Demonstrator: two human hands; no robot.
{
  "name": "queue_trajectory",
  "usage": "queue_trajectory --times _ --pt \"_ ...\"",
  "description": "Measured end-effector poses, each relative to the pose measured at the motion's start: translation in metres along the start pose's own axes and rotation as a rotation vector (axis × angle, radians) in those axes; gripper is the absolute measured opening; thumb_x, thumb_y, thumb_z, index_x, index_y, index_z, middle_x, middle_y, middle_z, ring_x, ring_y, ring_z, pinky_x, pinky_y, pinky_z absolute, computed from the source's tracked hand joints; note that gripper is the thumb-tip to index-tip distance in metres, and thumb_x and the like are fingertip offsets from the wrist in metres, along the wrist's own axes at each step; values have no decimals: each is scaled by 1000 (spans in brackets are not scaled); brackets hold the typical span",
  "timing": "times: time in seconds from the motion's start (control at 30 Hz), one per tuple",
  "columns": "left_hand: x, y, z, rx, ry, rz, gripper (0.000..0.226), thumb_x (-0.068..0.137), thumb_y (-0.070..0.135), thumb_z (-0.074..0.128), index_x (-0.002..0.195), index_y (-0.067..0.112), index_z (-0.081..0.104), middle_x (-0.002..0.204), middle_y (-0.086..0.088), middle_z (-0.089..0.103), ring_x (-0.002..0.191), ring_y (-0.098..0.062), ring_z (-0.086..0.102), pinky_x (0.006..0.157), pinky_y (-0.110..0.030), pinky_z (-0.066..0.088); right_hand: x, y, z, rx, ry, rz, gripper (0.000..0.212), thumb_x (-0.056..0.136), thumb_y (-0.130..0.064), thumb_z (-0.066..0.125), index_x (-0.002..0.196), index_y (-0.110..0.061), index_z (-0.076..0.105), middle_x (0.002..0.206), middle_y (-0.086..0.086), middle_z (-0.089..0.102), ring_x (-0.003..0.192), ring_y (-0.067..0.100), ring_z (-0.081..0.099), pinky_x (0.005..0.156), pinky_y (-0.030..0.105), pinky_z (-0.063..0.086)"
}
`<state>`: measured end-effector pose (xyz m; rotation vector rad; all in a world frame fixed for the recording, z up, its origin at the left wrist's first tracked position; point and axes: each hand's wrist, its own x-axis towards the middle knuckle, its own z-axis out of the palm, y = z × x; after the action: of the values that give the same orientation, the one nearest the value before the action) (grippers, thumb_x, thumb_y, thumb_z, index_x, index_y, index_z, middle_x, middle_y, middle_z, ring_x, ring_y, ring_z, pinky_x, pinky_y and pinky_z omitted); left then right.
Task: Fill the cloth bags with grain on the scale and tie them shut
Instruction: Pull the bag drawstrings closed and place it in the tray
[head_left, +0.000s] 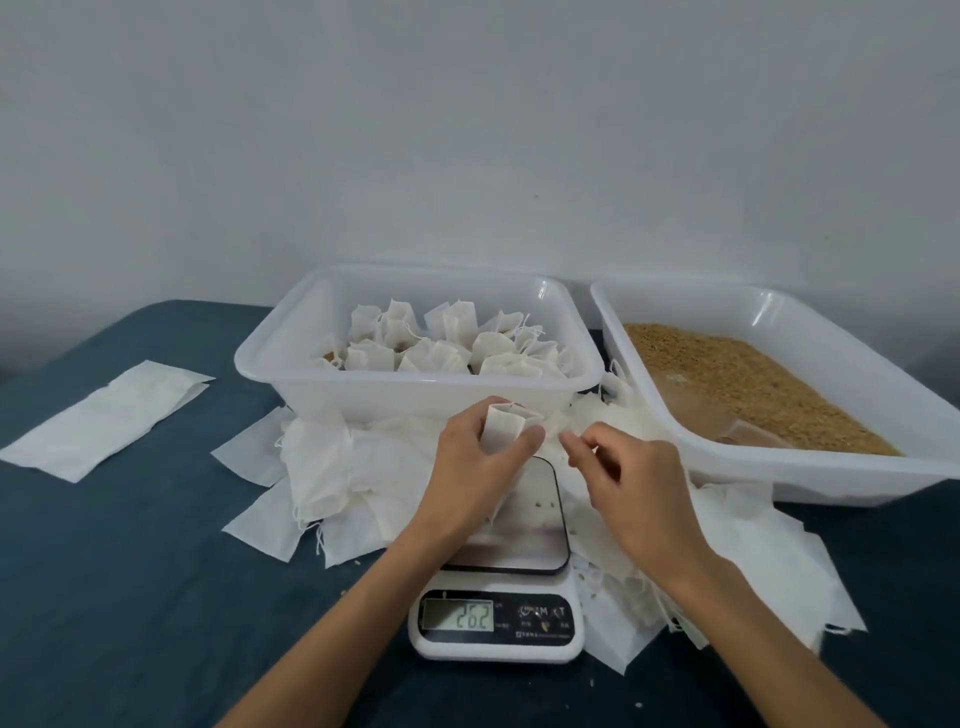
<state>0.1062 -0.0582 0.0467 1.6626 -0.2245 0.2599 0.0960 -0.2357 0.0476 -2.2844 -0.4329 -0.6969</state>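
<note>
- Wall (467, 130): plain, pale grey-white, unmarked; fills the upper half of the head view.
- Surface (130, 597): covered in dark blue-teal cloth with a slightly mottled texture; its far edge meets the wall.
- Light: soft and even; wall darkens toward its lower left corner, just above the surface's far edge.

White cloth bags (332, 462); golden-brown grain (748, 379); translucent white tubs (415, 384); dark teal tablecloth (130, 571); white scale (498, 649), black panel.
</note>
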Motion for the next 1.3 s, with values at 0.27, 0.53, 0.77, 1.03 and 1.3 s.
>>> queue_trajectory --times 0.27,0.53,0.77,1.03,1.3 --pt "7 18 -20 287 -45 157 44 101 15 67 64 19 44 65 10 41 66 -7 38 65 -21 33 -4 8 -2 151 60 24 31 97 -40 60 74 -20 67 55 -20 57 44 12 54 50 36 46" --pt "109 45 -118 236 301 147 42 100 19 66 74 -11 52 67 -16 39 59 -21 47 55 -39 42 -6 5 -5 216 93 7 33 100 -49 54 74 -31 63 51 -6 55 43 17 52 50 33 44" --pt "190 -10 -179 754 369 -90 23 98 2 62 79 -8 71 82 -27 69 80 -38 69 86 -49 61 -7 7 -5 214 69 60 31 98 -48 54 73 -33 62 48 -3 53 44 19 53 53 38 47" --pt "188 -35 -183 1179 223 -142 29 88 -14 49 98 -8 76 95 -23 71 88 -40 65 74 -38 50 -3 10 -8 235 102 72 33 100 -47 53 74 -30 63 48 -3 54 45 16 54 53 31 46" --pt "111 21 -76 1004 115 353 12 96 6 66 106 9 72 89 -3 68 77 -22 61 75 -39 48 6 11 -23 540 273 191 40 109 -37 42 82 -22 67 49 9 55 41 15 49 47 22 39"
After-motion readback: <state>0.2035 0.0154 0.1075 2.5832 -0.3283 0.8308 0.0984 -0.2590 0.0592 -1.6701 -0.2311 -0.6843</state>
